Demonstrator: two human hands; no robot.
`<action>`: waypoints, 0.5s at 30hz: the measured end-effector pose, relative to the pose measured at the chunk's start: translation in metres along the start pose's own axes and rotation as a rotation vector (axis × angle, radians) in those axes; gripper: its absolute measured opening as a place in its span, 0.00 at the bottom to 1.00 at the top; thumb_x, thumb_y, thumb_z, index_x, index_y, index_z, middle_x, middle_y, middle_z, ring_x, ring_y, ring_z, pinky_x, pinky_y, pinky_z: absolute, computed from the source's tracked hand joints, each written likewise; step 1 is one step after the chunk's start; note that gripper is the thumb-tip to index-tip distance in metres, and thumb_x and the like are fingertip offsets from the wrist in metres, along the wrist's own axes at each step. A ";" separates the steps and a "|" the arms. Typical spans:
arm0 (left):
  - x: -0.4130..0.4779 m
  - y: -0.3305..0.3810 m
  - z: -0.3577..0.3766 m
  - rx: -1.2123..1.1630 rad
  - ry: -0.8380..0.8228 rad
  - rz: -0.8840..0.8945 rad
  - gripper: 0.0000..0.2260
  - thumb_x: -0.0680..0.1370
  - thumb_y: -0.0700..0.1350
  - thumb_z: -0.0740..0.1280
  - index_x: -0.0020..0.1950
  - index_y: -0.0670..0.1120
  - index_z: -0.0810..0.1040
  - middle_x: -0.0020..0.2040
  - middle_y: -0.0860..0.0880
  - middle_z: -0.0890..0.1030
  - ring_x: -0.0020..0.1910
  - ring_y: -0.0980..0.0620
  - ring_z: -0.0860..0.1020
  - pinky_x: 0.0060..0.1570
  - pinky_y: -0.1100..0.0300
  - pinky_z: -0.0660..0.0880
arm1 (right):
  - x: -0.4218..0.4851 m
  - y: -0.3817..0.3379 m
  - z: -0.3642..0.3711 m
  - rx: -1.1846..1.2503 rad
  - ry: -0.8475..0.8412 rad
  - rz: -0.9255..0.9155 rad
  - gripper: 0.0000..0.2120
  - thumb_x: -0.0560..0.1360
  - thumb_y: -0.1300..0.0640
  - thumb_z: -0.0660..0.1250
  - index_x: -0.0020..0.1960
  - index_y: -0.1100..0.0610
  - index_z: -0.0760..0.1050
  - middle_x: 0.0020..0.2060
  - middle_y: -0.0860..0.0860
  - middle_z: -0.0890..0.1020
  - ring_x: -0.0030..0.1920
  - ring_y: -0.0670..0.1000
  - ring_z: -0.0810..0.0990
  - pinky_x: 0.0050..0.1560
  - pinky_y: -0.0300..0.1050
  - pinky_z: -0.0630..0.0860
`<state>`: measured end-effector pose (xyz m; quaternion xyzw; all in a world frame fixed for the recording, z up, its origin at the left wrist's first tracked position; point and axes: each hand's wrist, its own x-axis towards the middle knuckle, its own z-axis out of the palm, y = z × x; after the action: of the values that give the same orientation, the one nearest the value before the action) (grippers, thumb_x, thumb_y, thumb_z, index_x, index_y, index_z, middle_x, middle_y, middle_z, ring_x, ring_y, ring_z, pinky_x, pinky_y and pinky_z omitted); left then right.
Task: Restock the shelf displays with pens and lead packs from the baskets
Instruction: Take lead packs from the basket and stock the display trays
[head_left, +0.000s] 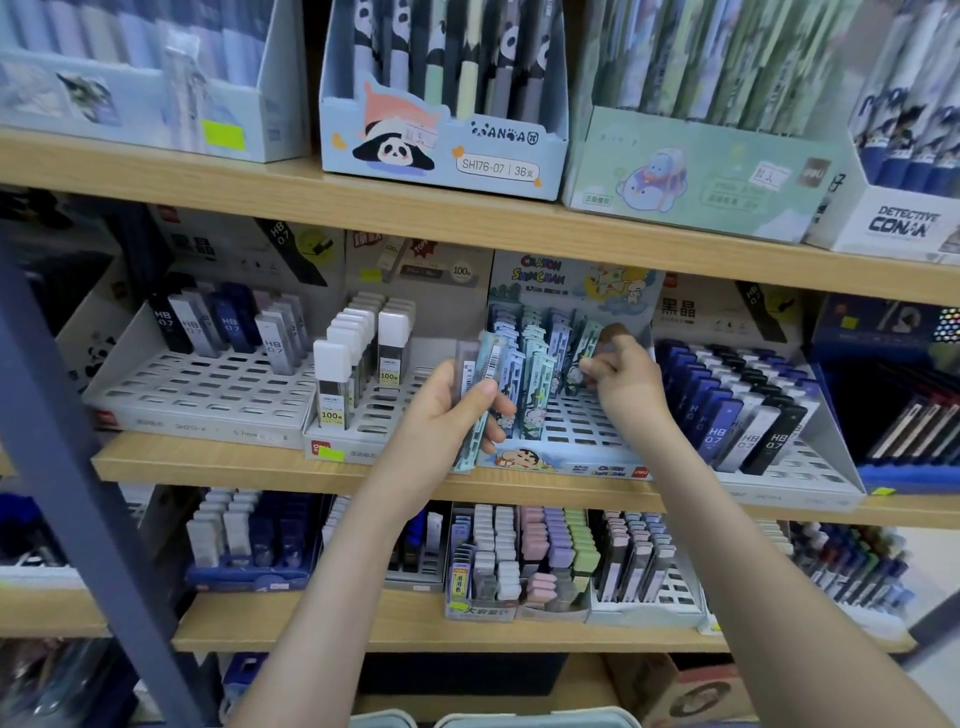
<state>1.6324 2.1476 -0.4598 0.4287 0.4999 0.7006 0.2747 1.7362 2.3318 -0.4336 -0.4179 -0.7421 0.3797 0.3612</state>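
While the left hand (447, 410) grips spare lead packs (480, 400) just in front of the Crayon Shin-chan tray (566, 460), the right hand (621, 382) pinches one pack (584, 353) at the tray's back rows; crowded neighbours could tip, or the spares slip.

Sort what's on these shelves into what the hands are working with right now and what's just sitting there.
In use:
- left hand holding spare lead packs
- right hand slotting a pack
- Crayon Shinchan display tray

Just sitting there:
- panda pen box
- Detective Conan box
- HB 0.7 lead trays
- white-capped lead tubes
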 end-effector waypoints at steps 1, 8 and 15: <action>0.000 0.000 0.000 0.003 0.000 -0.001 0.04 0.82 0.42 0.59 0.53 0.47 0.73 0.40 0.52 0.82 0.34 0.55 0.77 0.35 0.61 0.76 | -0.001 0.001 0.002 -0.024 0.003 -0.033 0.11 0.80 0.63 0.60 0.62 0.59 0.66 0.38 0.47 0.77 0.41 0.48 0.75 0.40 0.43 0.70; -0.001 -0.001 -0.001 0.013 0.004 0.003 0.04 0.82 0.42 0.59 0.54 0.46 0.73 0.40 0.52 0.82 0.34 0.55 0.77 0.35 0.61 0.76 | -0.015 0.009 0.010 -0.283 0.004 -0.277 0.26 0.81 0.66 0.54 0.73 0.46 0.54 0.48 0.52 0.74 0.47 0.50 0.76 0.39 0.47 0.73; -0.001 0.000 -0.001 0.010 0.001 -0.005 0.04 0.82 0.42 0.59 0.54 0.45 0.72 0.40 0.52 0.82 0.34 0.55 0.78 0.35 0.61 0.76 | -0.009 0.007 0.001 -0.549 0.133 -0.463 0.23 0.79 0.66 0.56 0.72 0.54 0.62 0.67 0.57 0.67 0.64 0.56 0.61 0.62 0.51 0.64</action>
<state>1.6322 2.1462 -0.4598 0.4285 0.5048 0.6975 0.2741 1.7406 2.3262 -0.4421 -0.3439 -0.8663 0.0463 0.3593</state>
